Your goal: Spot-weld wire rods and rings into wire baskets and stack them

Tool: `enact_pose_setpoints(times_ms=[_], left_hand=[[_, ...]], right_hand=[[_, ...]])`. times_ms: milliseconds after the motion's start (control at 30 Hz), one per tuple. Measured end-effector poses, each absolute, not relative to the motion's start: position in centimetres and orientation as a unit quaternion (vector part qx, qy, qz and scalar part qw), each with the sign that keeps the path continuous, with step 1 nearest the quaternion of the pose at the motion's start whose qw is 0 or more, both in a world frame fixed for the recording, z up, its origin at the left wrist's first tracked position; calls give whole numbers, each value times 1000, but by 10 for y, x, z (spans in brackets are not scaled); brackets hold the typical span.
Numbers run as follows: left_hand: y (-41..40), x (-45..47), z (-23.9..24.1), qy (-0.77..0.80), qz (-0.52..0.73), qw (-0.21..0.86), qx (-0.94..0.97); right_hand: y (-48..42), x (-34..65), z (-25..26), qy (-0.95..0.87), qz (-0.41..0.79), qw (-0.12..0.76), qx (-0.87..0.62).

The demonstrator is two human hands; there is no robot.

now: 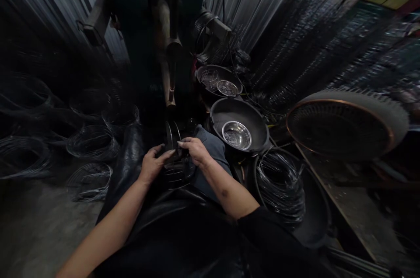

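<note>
Pinching right hand [194,148]: fingertips together on a thin, silvery, curved wire frame [179,129]
Left hand [153,163]: part-curled, I can't tell its grip
Wire frame: between my hands

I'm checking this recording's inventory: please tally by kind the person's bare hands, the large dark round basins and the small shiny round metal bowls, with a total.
Bare hands: 2
Large dark round basins: 3
Small shiny round metal bowls: 2
Total: 7
</note>
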State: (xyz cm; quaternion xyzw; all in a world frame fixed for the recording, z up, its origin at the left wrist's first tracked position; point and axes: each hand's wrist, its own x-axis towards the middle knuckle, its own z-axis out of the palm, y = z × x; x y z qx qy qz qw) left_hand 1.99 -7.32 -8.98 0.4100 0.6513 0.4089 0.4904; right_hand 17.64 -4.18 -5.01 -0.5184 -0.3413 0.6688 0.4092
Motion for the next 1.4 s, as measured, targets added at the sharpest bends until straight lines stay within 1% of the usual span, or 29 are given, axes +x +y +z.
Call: enact_pose_setpoints(times_ms=[300, 600, 667, 800, 900, 1033, 1267, 1400], left_hand=[[-68, 27, -94, 672, 381, 425, 471], [-65, 28, -101, 676, 388, 424, 461], [-66, 25, -103, 665, 400, 440, 452], [-67, 16, -104, 633, 414, 508, 412], [-68, 14, -104, 611, 426, 548, 380], [-73, 15, -101, 596, 435, 568, 365], [-89, 14, -79, 566, 451, 563, 398], [-97, 20, -81, 584, 469, 500, 435]], right_hand=[[-43, 186, -54, -328, 658, 432, -523], [-43, 189, -63, -296, 634, 489, -521], [-44, 188, -63, -317, 644, 469, -514], [-44, 190, -58, -375, 681, 397, -488], [-43, 195, -55, -376, 692, 380, -484], [-45, 200, -55, -386, 690, 367, -491], [-63, 191, -50, -456, 703, 316, -445], [-71, 187, -49, -474, 684, 303, -464]])
